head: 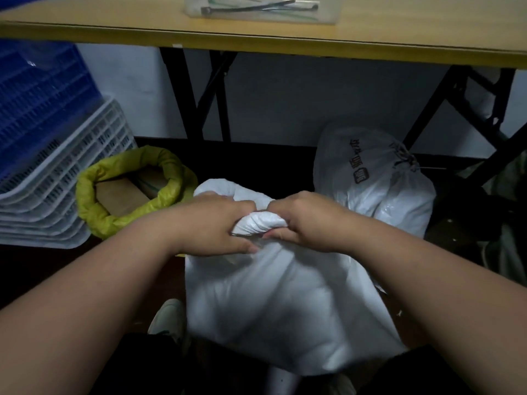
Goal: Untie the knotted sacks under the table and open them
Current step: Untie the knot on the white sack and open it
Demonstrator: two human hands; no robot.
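Both hands, L (219, 223) & R (305, 220), clenched on white sack (271, 303) knot (258, 225)

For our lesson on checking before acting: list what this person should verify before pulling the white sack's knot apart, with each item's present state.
1. Left hand grips the knot: ok.
2. Right hand grips it too: ok.
3. White sack stands upright: ok.
4. Knot already loosened: cannot tell.
5. Yellow sack already open: ok.
6. Printed white bag opened: not ok, still tied.

One head-worn view — looking forward and down, under the table (256, 38); close to the hands.
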